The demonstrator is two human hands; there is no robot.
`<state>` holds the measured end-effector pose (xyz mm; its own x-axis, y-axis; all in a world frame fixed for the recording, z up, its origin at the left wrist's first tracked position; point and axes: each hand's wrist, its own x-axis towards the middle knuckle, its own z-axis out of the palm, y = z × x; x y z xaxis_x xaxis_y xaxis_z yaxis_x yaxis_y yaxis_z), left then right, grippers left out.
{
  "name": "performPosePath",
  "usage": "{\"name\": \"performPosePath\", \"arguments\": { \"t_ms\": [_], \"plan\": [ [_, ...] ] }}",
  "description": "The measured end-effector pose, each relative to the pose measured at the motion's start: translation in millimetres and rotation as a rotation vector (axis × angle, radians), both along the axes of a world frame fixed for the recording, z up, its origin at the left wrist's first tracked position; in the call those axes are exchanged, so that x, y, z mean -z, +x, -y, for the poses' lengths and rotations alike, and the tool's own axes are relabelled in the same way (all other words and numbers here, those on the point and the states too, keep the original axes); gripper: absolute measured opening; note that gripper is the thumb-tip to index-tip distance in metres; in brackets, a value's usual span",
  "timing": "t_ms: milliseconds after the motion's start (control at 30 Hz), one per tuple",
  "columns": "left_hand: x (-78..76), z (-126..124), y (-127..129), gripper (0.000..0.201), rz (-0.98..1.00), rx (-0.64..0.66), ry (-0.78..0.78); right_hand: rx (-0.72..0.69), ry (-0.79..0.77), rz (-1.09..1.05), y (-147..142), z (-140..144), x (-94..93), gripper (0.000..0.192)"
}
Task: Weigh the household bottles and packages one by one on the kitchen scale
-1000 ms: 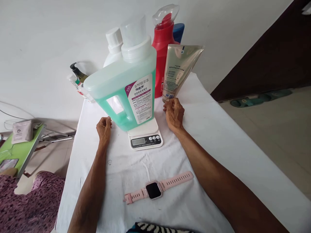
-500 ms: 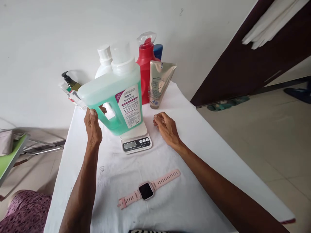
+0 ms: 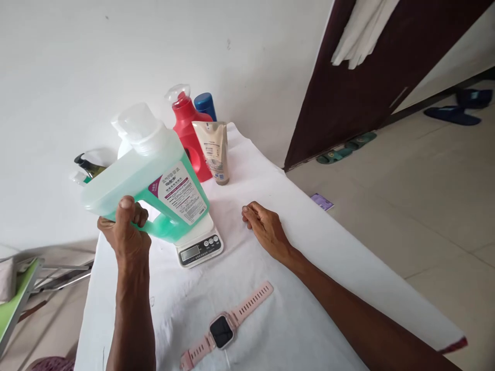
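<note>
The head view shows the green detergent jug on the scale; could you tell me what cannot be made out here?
- Kitchen scale display: too small to read.
- Green detergent jug label: print too small; whether its base rests on the scale is unclear.
- White bottle behind it: hidden by the jug.
- Left hand fingers: wrapped behind the handle.

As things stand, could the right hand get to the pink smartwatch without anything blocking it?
Probably yes. The right hand lies loosely curled and empty on the white cloth, and the pink smartwatch lies nearer the person with only bare cloth between them. The left hand grips the green jug well aside.
</note>
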<state>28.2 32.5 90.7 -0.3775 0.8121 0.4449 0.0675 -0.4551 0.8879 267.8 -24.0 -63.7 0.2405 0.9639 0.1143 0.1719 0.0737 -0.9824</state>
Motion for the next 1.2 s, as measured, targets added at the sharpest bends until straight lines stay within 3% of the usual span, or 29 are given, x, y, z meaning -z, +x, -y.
{"name": "performPosePath", "arguments": {
  "t_ms": [167,267,400,567,767,1200],
  "plan": [
    [-15.5,5.4,28.5,0.069,0.027,0.086,-0.01,0.053,-0.016,-0.115,0.5,-2.0,0.4,0.052],
    [-18.4,2.2,55.1,0.073,0.016,0.131,-0.045,0.226,0.035,-0.143,6.0,-3.6,-1.4,0.052],
    [-3.3,-9.0,92.0,0.067,-0.031,0.224,-0.055,0.433,0.151,-0.037,19.9,-5.3,-5.9,0.048],
    [24.9,-27.0,124.7,0.065,-0.088,0.251,-0.062,0.521,0.19,0.113,26.7,-6.4,-5.3,0.044],
    [42.1,-44.7,136.5,0.065,-0.004,0.252,-0.107,0.389,0.145,0.033,16.6,-11.4,4.3,0.057],
    [50.5,-77.5,126.0,0.067,-0.059,0.172,-0.005,-0.017,0.116,-0.03,14.0,-11.8,10.7,0.067]
  ]
}}
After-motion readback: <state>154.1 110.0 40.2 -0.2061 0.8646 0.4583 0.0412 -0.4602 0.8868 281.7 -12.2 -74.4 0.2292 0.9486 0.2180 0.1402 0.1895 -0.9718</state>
